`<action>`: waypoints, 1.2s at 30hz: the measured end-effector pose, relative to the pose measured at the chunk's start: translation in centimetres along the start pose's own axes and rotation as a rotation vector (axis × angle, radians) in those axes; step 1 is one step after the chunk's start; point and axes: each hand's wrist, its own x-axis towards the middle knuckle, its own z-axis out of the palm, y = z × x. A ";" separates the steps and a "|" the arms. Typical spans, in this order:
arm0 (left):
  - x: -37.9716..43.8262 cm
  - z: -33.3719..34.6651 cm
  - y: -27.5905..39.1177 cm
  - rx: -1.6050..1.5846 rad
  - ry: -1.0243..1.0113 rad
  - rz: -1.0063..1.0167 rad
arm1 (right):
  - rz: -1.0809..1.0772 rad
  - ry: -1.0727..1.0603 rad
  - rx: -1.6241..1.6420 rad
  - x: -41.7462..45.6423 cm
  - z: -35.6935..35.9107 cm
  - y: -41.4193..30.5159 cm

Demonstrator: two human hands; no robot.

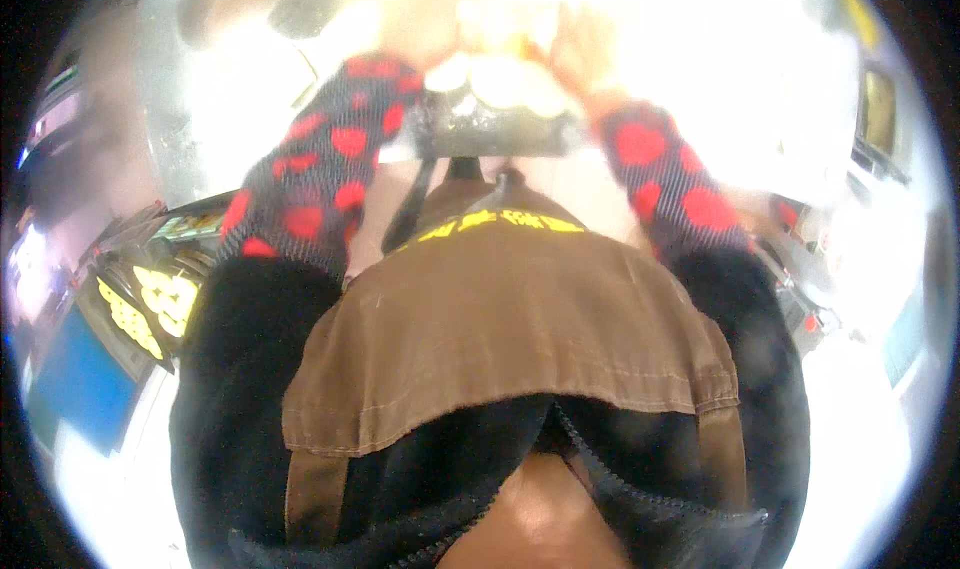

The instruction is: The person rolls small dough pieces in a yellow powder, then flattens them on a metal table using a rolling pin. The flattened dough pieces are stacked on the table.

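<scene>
Both my forearms reach forward in dark sleeve covers with red dots, over a bright, overexposed work surface (750, 81). My left hand (431, 25) is at the top centre, left of some pale rounded pieces (514, 85) whose kind I cannot tell. On their right is my right hand (589, 51). Glare and blur hide the fingers of both hands, so their grip cannot be made out. The pale pieces lie at a shiny, greyish metal-like surface (480, 134) just in front of my brown apron (510, 306), which bears yellow writing.
A dark box or bag with yellow markings (165, 299) is low on the left, near a blue panel (90, 374). A framed yellowish item (879, 111) stands at the far right. Blurred dark shapes (307, 3) lie at the upper left.
</scene>
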 end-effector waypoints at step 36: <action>-3.0 -6.1 5.3 -0.126 -0.239 0.096 | -0.024 -0.419 0.234 -3.7 -7.0 1.5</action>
